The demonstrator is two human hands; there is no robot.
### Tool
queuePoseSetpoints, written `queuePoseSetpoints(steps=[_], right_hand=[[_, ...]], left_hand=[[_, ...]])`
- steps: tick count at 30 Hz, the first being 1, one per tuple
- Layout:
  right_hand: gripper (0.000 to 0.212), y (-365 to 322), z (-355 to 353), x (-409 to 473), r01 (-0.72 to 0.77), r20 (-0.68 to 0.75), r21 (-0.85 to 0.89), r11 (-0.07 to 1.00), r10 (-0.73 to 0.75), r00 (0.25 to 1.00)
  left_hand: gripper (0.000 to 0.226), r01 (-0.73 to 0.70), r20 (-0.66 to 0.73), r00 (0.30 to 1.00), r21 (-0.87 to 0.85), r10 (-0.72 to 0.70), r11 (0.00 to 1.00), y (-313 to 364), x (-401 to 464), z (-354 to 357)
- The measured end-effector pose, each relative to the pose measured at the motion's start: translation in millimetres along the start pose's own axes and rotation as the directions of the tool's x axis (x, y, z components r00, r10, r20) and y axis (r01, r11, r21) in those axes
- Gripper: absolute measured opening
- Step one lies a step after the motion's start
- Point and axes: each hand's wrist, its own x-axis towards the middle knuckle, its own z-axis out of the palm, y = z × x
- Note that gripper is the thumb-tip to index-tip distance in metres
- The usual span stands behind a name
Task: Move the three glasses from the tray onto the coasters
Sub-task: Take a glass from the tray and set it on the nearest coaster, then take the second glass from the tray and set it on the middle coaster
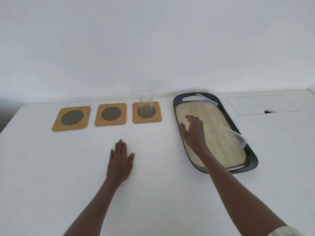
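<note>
Three wooden coasters with dark mesh centres lie in a row: the left coaster (71,118), the middle coaster (110,114) and the right coaster (147,112). A clear glass (145,101) stands upright on the right coaster. The dark-rimmed tray (252,160) with a pale wood base holds two more clear glasses, one at its far end (205,99) and one at its right rim (234,136). My right hand (193,132) hovers over the tray's left part, fingers spread, holding nothing. My left hand (121,160) rests flat on the white table.
The white table (51,167) runs to a pale wall behind. A rectangular panel with a small dark notch (263,104) is set into the tabletop to the right of the tray.
</note>
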Motion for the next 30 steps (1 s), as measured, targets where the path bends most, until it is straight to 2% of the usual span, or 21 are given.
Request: queuePoseSetpoints(steps=[8, 13, 17, 22, 30], right_hand=[[0.04, 54.8, -64.6, -15.3, -0.066, -0.092, -0.086, 0.994, 0.058, 0.994], [0.049, 87.6, -100.4, -13.6, -0.142, -0.103, -0.175, 0.974, 0.126, 0.987], [0.065, 112.5, -118.2, -9.8, -0.182, -0.056, -0.255, 0.95, 0.174, 0.983], [0.081, 137.1, -127.6, -11.1, -0.222, 0.037, -0.297, 0.929, 0.243, 0.969], [0.079, 154.0, -122.8, -14.6, -0.21, 0.114, -0.283, 0.936, 0.25, 0.962]], left_hand=[[0.067, -0.141, 0.051, 0.989, -0.019, 0.142, 0.99, 53.9, -13.1, 26.4], [0.07, -0.171, 0.052, 0.984, 0.015, 0.17, 0.985, 68.5, -14.3, 36.6], [0.078, -0.183, 0.032, 0.983, 0.059, 0.182, 0.981, 66.2, -15.8, 40.6], [0.076, -0.179, 0.018, 0.984, 0.079, 0.178, 0.981, 64.3, -15.8, 43.7], [0.076, -0.178, 0.019, 0.984, 0.089, 0.177, 0.98, 64.2, -15.6, 42.6]])
